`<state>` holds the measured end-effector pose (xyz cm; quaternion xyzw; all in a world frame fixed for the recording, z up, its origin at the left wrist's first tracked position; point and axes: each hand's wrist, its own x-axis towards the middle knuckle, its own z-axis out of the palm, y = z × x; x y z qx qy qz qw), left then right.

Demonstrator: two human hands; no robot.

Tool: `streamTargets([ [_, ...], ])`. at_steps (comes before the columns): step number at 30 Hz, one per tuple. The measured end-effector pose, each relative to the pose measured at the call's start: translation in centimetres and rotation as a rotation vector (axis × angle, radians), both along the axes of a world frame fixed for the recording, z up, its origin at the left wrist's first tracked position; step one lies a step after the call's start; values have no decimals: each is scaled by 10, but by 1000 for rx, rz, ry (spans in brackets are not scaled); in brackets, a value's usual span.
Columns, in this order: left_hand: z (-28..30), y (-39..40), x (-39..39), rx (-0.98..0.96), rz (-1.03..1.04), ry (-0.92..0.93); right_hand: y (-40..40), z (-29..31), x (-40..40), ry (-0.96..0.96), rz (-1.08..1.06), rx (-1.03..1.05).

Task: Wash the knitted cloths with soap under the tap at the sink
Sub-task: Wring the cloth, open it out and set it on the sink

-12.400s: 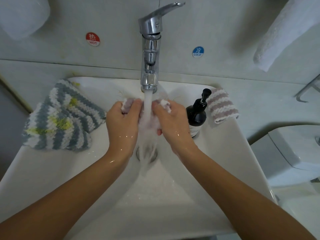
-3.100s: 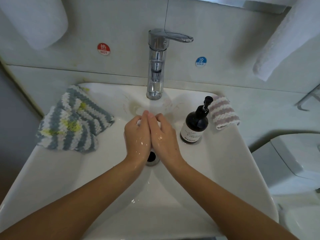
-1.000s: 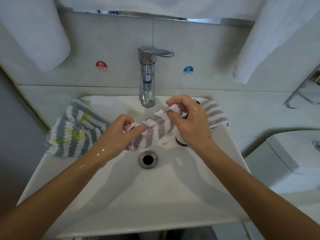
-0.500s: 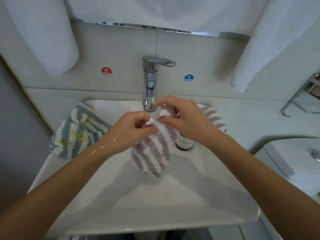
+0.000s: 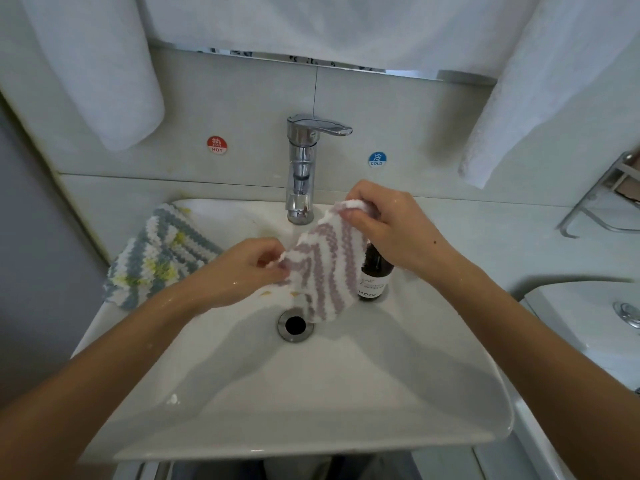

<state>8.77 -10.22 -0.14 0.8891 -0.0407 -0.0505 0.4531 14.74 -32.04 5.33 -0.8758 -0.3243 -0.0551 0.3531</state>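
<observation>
The mauve-striped cloth [image 5: 325, 271] is held stretched over the sink [image 5: 311, 393], its long axis slanting from the lower left corner up to the right, just beside and below the tap [image 5: 302, 174], from which no water is seen. One corner is pinched by the left hand [image 5: 242, 271] and the opposite corner by the right hand [image 5: 384, 223], the nearer to the spout; both grips are closed on the cloth.

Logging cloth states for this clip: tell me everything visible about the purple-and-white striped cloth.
The purple-striped cloth is a fluffy knit with mauve and white bands. It hangs spread out above the basin, in front of the soap bottle. The right hand pinches its top corner, the left hand its left edge. No water runs from the tap.
</observation>
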Motion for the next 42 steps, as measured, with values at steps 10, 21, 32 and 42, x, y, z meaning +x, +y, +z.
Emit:
streamTargets([
  [10, 23, 26, 4, -247, 220, 11, -23, -9, 8, 93, -173, -34],
  [21, 9, 29, -1, -271, 221, 89, -33, -33, -2, 685, -27, 91],
  [32, 8, 31, -6, -484, 245, 183, -22, -32, -13, 445, -177, 34],
  [42, -3, 33, -20, 0, 165, -164, -32, -37, -15, 508, -60, 210],
])
